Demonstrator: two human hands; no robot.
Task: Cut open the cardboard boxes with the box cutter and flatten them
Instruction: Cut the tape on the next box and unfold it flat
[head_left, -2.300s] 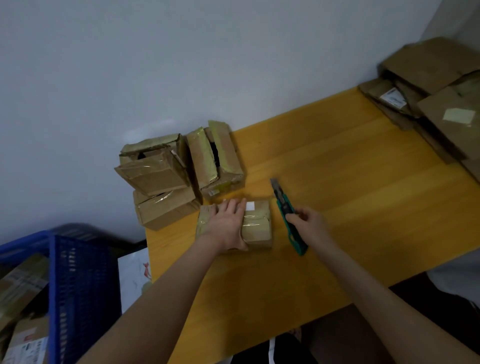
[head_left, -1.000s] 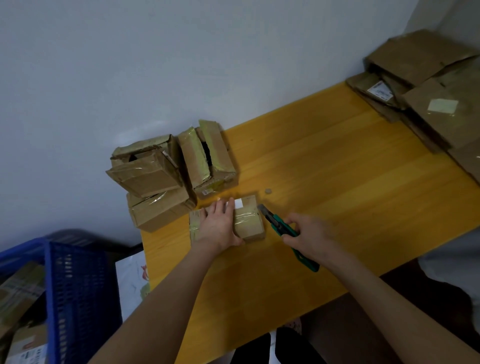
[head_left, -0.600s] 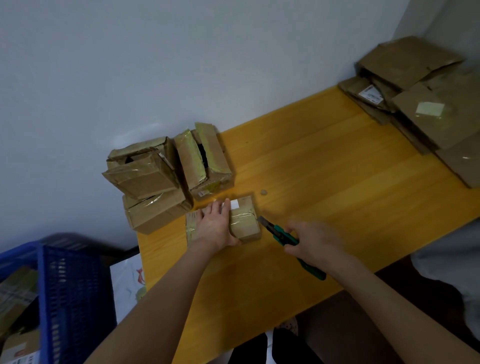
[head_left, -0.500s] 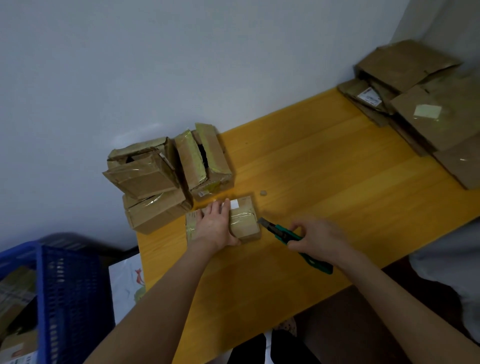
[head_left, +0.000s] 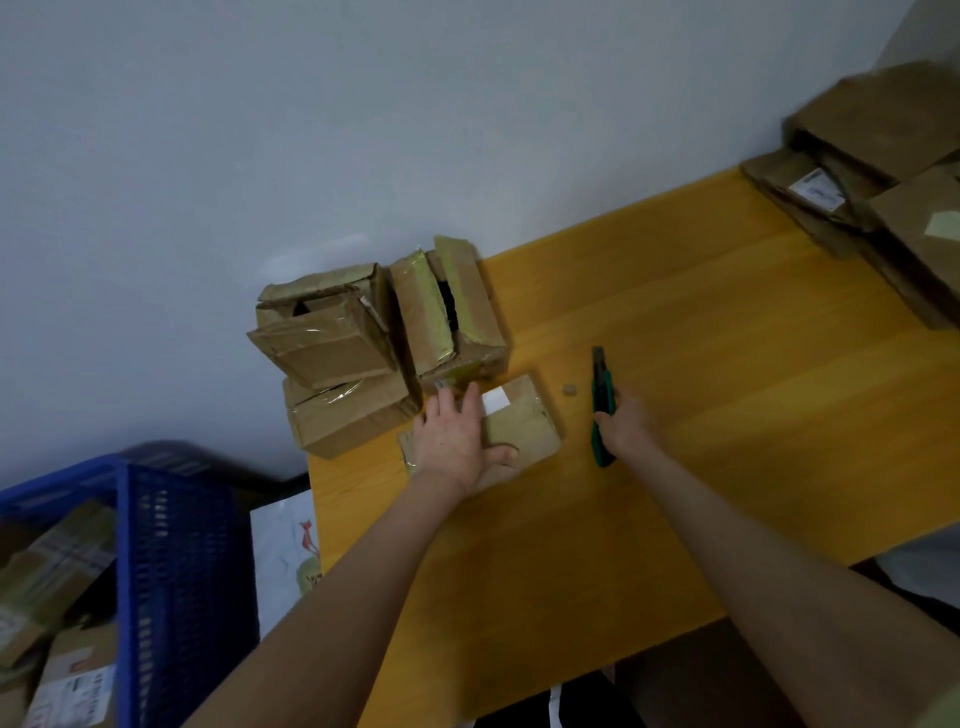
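A small taped cardboard box (head_left: 524, 423) with a white label lies flat on the yellow table (head_left: 701, 374). My left hand (head_left: 457, 439) lies on its left half, fingers straight, thumb along the near edge. My right hand (head_left: 626, 423) grips a green box cutter (head_left: 601, 400) to the right of the box, its blade end pointing away toward the wall, clear of the box.
Three taped boxes (head_left: 374, 338) are stacked against the wall behind the small box. Flattened cardboard (head_left: 883, 171) is piled at the table's far right. A blue crate (head_left: 171, 571) with more boxes stands on the left below the table. A small scrap (head_left: 570, 389) lies on the table.
The cutter's blade has left the box's right side; my right hand swung it round so it now points toward the wall. My left hand stays on the box.
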